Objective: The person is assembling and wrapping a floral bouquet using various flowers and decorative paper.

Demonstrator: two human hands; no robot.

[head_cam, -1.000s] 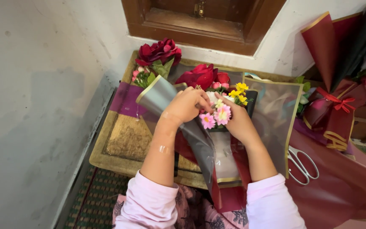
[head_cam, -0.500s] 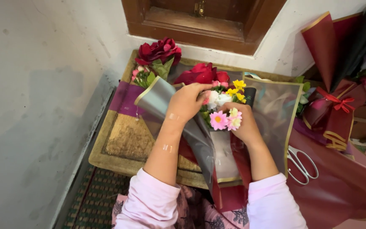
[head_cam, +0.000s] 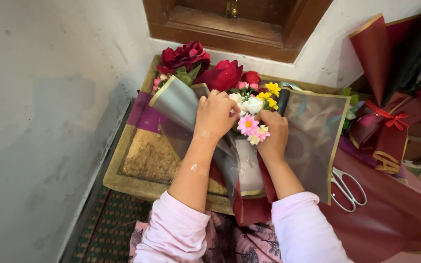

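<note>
Nearest us, our pink sleeves run off the bottom edge, so we see nothing of the elbows. Our left hand (head_cam: 215, 114) is curled down over the top of the small bouquet (head_cam: 250, 113), fingers bent onto the stems and the grey translucent wrapping sheet (head_cam: 313, 141); its fingertips are tucked out of sight. Our right hand (head_cam: 273, 137) closes around the bouquet's right side from below, thumb hidden behind the blooms. Whether either hand pinches stems or only the wrap, we cannot tell.

The bouquet lies between our hands on the sheet, over a dark red paper (head_cam: 391, 214): a pink daisy with a yellow centre, tiny pale pink blossoms, a white bud and yellow flowers. Its stems are buried in the wrap.

Scissors (head_cam: 348, 187) lie just right of the sheet. Farther off, big red roses (head_cam: 222, 75) rest against the wall on a gold mat (head_cam: 142, 156). At right, wrapped bouquets (head_cam: 391, 122) are cut off by the frame.
</note>
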